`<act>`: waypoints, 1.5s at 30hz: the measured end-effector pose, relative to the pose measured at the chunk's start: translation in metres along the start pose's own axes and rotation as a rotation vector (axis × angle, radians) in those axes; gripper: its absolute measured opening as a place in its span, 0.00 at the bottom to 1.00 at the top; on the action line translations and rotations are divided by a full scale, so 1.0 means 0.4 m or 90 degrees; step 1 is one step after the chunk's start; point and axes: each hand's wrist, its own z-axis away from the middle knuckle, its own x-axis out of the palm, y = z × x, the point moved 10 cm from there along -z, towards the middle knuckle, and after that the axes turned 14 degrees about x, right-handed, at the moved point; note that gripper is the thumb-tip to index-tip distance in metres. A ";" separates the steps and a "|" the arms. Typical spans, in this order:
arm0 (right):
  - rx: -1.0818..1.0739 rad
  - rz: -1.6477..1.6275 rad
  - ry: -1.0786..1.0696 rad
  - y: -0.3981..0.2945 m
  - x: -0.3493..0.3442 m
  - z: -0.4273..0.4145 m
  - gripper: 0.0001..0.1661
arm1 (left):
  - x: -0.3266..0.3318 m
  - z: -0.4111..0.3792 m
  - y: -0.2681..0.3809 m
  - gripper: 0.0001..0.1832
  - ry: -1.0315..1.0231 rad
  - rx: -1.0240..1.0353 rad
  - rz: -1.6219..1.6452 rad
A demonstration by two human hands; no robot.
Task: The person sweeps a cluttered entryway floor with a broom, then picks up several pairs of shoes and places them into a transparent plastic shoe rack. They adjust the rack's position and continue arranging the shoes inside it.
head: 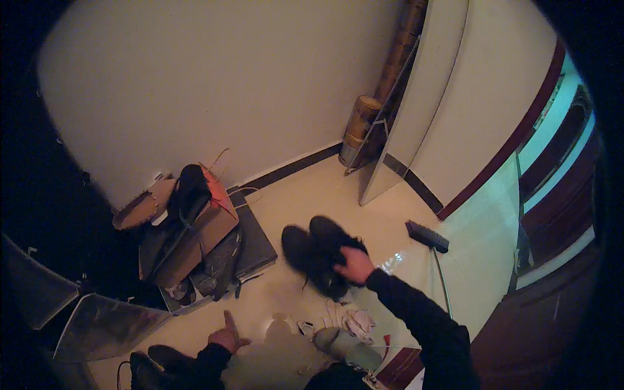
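Observation:
My right hand (355, 265) grips the upper of a dark shoe at the right of a pair of black shoes (309, 243), whose toes point away from me. My left hand (229, 336) is apart from them at the lower left, empty, with its index finger and thumb spread. Near it, another dark pair of shoes (163, 363) stands at the bottom edge. Beyond the left hand, dark shoes (192, 192) and a tan shoe (141, 209) lie piled on an orange-brown paper bag (214, 226).
The bag rests on a dark flat box (258, 239). A push broom head (427, 237) lies to the right. A grey-green shoe (348, 345) and crumpled pale cloth (360, 324) lie near me. Cans (358, 129) and leaning panels (404, 122) stand by the wall.

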 end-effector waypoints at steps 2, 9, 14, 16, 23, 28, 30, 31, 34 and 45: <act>0.062 0.036 0.071 0.083 -0.023 -0.156 0.35 | -0.073 -0.063 0.047 0.71 -0.004 0.011 -0.035; 0.250 0.032 0.154 0.259 0.017 -0.579 0.38 | -0.017 -0.199 0.013 0.78 -0.082 -0.022 -0.008; 0.288 0.077 0.103 0.295 0.103 -0.753 0.40 | -0.021 -0.184 -0.020 0.77 -0.066 -0.027 0.022; 0.278 0.078 0.208 0.406 0.051 -0.773 0.33 | -0.019 -0.224 0.014 0.77 -0.035 0.014 0.017; 0.117 -0.082 0.427 0.202 -0.023 -0.637 0.29 | -0.036 -0.193 -0.020 0.75 0.032 -0.006 0.064; 0.055 -0.092 0.038 0.158 -0.025 -0.188 0.14 | -0.059 -0.182 0.005 0.74 0.015 -0.030 0.043; 0.104 -0.138 -0.145 0.195 0.015 0.061 0.07 | -0.037 -0.183 -0.009 0.75 0.013 -0.048 0.083; 0.133 -0.108 -0.238 0.237 0.063 0.195 0.06 | -0.036 -0.189 -0.008 0.75 0.035 -0.020 0.082; 0.094 -0.049 -0.355 0.181 0.180 0.528 0.18 | -0.049 -0.177 0.004 0.72 0.031 -0.018 0.033; 0.119 -0.309 -0.085 -0.090 0.245 0.665 0.17 | 0.061 0.478 -0.234 0.19 0.585 -0.151 0.321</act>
